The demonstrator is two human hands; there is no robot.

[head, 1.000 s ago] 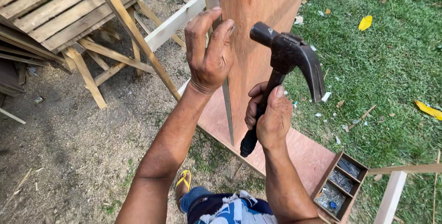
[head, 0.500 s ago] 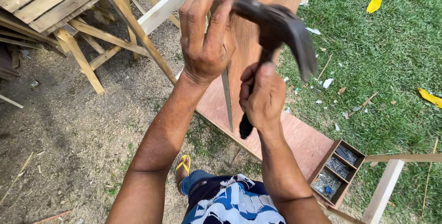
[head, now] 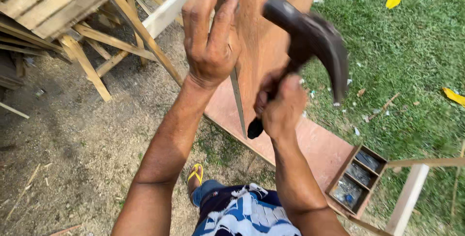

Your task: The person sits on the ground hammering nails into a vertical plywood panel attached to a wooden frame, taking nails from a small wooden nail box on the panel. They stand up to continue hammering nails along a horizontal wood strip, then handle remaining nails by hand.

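Here, two hands work at one upright plywood panel [head: 271, 32]. The left hand [head: 208, 37] pinches closed at the panel's near edge; what it grips is too small to tell. The right hand [head: 281, 105] is clamped on one hammer [head: 310, 47], handle running down toward the body, head up and blurred. One compartmented nail box [head: 356, 180] sits lower right; open grass [head: 411, 47] lies to the right.

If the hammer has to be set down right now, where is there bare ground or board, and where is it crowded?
Bare dirt lies left of the left hand, below the stacked timber frames. The flat brown board is bare between the right hand and the nail tray. Crowded: frames upper left, tray lower right.
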